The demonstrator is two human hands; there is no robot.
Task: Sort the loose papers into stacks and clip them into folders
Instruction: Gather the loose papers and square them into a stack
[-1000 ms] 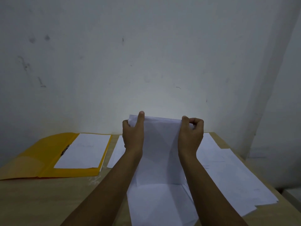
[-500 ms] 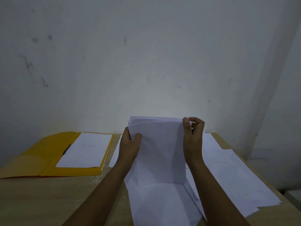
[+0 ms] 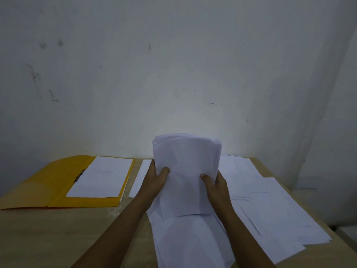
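**Squaring the sheaf, then on to the folder**

Right now you have a thick sheaf of white paper sheets [image 3: 186, 171] standing nearly upright in front of you, its lower edge resting on or just above more loose white sheets [image 3: 185, 242] lying flat on the pale wooden table [image 3: 58, 238]. Your left hand [image 3: 156, 176] grips the sheaf's left edge, thumb pressed on the face toward you and fingers wrapped out of sight behind. Your right hand [image 3: 214, 183] does the same on the right edge, thumb on the front. Both hands hold about halfway up the sheaf, and its top corners curl away toward the wall [image 3: 173, 74].

By the look of it, you are gathering and evening up one stack: the upper edges are still fanned, not flush. A spread of scattered white papers [image 3: 270, 200] lies flat to your right, not yet sorted, so the task seems far from finished.

To your left, the open yellow card folder [image 3: 38, 186] already carries a flat white stack [image 3: 102, 176], with a dark metal clip [image 3: 80, 175] near its spine. Just beside it lies a narrow strip of white paper [image 3: 140, 176].

Your next move probably calls for tapping the sheaf's lower edge until the sheets line up, keeping an even squeeze from both sides so nothing slips out. Whether a second folder is at hand cannot be told; only one shows.
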